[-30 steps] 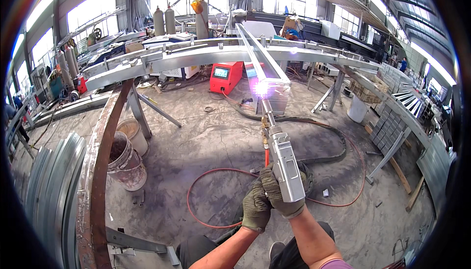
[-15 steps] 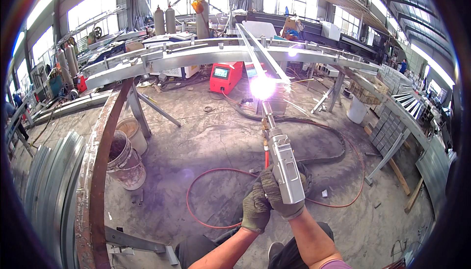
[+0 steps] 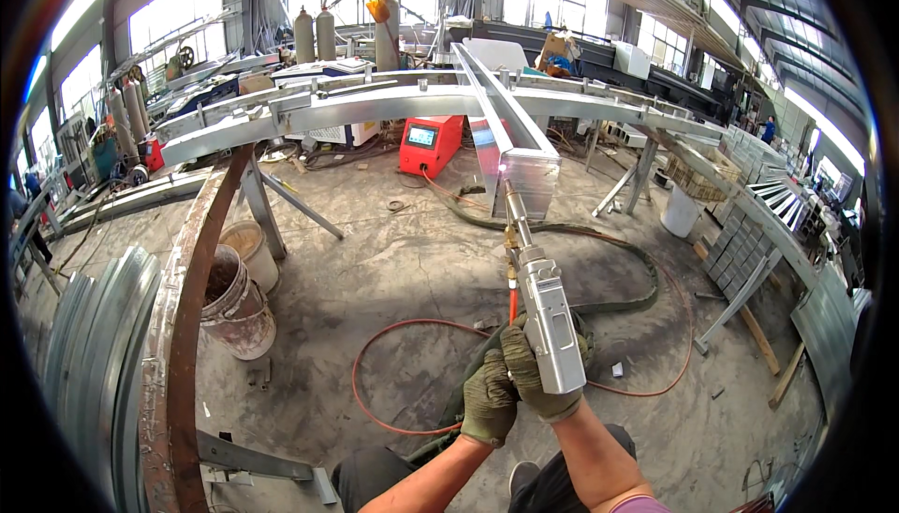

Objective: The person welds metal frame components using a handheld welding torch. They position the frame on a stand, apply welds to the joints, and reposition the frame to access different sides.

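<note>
I hold a silver handheld welding gun (image 3: 554,330) in front of me, its slim nozzle pointing away. My right hand (image 3: 536,380), in a green knit glove, is closed around the grip under the gun's body. Pressed against it, my left hand (image 3: 490,401), gloved alike, is also closed at the grip; the body and the other glove partly hide its fingers. The nozzle tip is at the left edge of the near end of a long shiny metal channel (image 3: 534,185), where a small pinkish glow shows. I cannot tell whether the tip touches the metal.
The channel lies across a curved metal beam (image 3: 375,110). A red machine with a screen (image 3: 431,145) stands on the floor beyond. An orange-red hose (image 3: 375,338) and a thick dark hose (image 3: 646,279) loop across the concrete. Buckets (image 3: 239,312) sit beside a rusty beam (image 3: 183,344) at left.
The bright white welding flare at the nozzle tip has gone, leaving a small pinkish glow, and the channel's end shows plainly. My hands and the gun have barely moved.
</note>
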Action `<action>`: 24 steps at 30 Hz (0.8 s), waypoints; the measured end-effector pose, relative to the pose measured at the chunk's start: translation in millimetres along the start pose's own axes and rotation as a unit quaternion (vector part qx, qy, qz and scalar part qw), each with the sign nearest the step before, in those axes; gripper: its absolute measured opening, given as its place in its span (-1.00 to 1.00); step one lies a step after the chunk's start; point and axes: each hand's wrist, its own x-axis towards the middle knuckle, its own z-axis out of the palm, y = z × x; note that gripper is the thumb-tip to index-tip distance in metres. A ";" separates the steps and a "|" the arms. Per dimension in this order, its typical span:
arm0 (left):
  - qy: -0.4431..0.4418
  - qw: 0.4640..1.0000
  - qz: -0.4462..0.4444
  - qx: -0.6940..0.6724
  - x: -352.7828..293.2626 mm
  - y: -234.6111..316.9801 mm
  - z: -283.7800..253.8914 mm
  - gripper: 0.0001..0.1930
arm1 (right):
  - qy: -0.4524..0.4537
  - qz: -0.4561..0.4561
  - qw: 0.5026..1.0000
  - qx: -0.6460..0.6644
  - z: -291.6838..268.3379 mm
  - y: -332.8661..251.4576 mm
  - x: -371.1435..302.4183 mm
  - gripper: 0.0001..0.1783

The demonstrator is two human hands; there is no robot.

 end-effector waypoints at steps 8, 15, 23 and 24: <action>-0.007 1.000 -0.003 0.016 -0.4 -6.2 3.0 -0.89 | 0.005 -0.022 1.000 -0.020 2.7 14.9 -4.5 -0.86; -0.001 1.000 0.001 -0.007 -0.6 -10.5 5.7 -0.89 | 0.022 0.004 1.000 0.021 3.7 13.9 -4.1 -0.78; -0.008 1.000 0.009 0.011 2.0 -4.2 1.7 -0.83 | 0.003 -0.010 1.000 0.002 2.0 14.5 -1.8 -0.90; -0.010 0.999 0.023 0.023 2.8 -5.0 0.8 -0.83 | 0.000 -0.010 1.000 0.002 1.7 13.2 -0.5 -0.90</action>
